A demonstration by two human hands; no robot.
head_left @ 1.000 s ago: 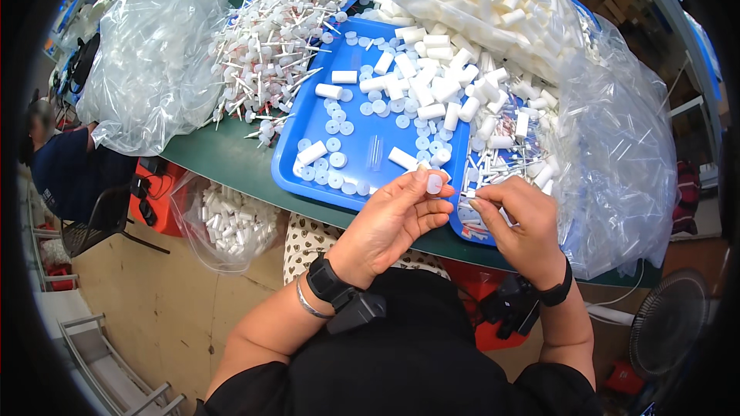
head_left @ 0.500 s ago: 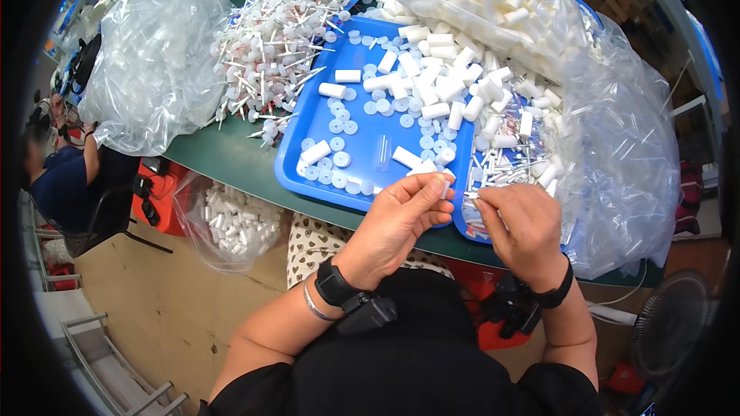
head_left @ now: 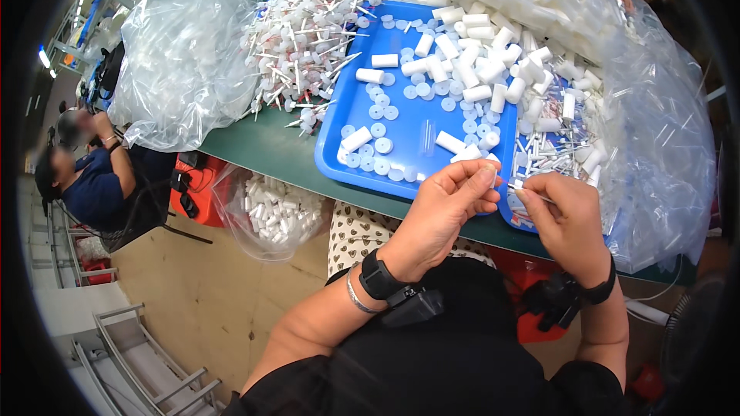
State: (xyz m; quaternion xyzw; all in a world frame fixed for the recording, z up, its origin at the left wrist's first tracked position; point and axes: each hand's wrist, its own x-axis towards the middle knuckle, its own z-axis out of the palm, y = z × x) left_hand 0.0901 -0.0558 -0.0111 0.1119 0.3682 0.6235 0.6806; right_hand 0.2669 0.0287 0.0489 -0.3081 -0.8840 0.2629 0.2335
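Along the near edge of the blue tray (head_left: 420, 135), both hands meet over the rim of the green counter (head_left: 266, 150). White cylindrical caps (head_left: 474, 69) and small pale-blue discs (head_left: 383, 146) lie scattered across the tray, thickest toward its far right corner. Left of the tray sits a heap of white stemmed pump parts (head_left: 304, 35), and beyond that a crumpled clear plastic bag (head_left: 181, 54). Right of the tray, more clear bags (head_left: 655, 154) of white parts crowd in close to the right hand (head_left: 566, 219), hemming that side. Below the counter, left of the tray's near corner, hangs a clear bag of white caps (head_left: 274, 212). Another person (head_left: 89, 177) sits far to the left.

The left hand (head_left: 439, 212) has its fingers curled together around a white cap (head_left: 491, 172) just off the tray's near right corner. The right hand pinches a thin white stem (head_left: 526, 189) between thumb and forefinger; its long axis lies roughly level, pointing left toward the cap.
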